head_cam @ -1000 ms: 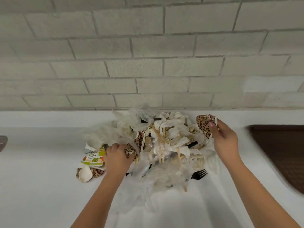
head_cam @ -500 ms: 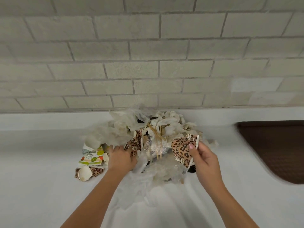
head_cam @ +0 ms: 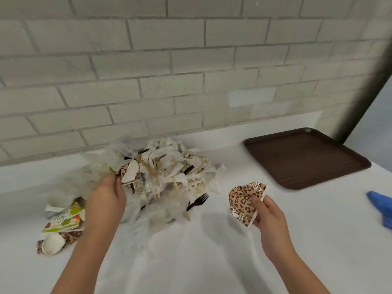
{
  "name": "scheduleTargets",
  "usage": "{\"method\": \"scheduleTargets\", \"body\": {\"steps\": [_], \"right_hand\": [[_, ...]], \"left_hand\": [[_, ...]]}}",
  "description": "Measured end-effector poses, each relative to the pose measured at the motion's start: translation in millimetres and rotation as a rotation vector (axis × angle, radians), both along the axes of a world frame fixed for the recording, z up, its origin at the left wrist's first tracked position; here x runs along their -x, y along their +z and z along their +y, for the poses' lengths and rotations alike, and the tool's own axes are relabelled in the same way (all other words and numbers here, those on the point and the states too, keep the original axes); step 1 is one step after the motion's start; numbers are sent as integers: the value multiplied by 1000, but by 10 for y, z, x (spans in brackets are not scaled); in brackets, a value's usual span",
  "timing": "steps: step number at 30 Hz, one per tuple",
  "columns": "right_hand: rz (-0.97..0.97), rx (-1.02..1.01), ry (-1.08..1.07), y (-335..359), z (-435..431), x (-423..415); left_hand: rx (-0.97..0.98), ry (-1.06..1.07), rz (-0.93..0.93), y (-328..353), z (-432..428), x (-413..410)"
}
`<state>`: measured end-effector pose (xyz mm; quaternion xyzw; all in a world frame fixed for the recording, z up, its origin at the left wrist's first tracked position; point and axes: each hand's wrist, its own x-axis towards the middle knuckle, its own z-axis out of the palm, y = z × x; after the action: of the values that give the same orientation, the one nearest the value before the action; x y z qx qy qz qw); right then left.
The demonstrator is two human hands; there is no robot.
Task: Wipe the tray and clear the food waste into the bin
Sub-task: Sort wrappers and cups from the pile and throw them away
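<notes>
The right hand (head_cam: 270, 217) pinches 1 spotted paper scrap (head_cam: 244, 201) and holds it above the white counter (head_cam: 212, 262). The left hand (head_cam: 106, 198) curls its fingers into the trash pile (head_cam: 165, 172); I cannot tell if it grips anything. The brown tray (head_cam: 305, 160) sits far right, well apart from the pile.

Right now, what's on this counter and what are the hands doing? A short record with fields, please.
Surface: white counter
Waste pile: plastic wrap, white paper, sticks, torn cups
Fork: black, at the pile's right edge
Left hand: in the pile's left side; grip hidden
Right hand: pinches a leopard-print cup scrap, apart from the pile
Tray: brown, far right
Blue cloth: right edge
Bin: not in view
</notes>
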<state>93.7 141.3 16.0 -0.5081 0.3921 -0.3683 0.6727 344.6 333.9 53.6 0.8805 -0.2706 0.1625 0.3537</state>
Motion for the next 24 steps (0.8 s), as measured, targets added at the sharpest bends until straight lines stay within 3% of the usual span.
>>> {"method": "scheduleTargets", "body": {"steps": [5, 8, 11, 18, 24], "right_hand": [[-19, -155, -152, -92, -271, 887], [-4, -150, -216, -170, -458, 1594], [65, -69, -295, -270, -616, 2432], [241, -98, -505, -907, -913, 4383], [498, -190, -539, -1668, -1166, 5019]], "left_hand": [[130, -435, 339, 179, -604, 1454], [179, -641, 541, -6, -1089, 2405], [103, -772, 634, -273, -1536, 3382], [-134, -896, 717, -962, -2295, 5278], [-431, -769, 780, -1819, -2833, 6027]]}}
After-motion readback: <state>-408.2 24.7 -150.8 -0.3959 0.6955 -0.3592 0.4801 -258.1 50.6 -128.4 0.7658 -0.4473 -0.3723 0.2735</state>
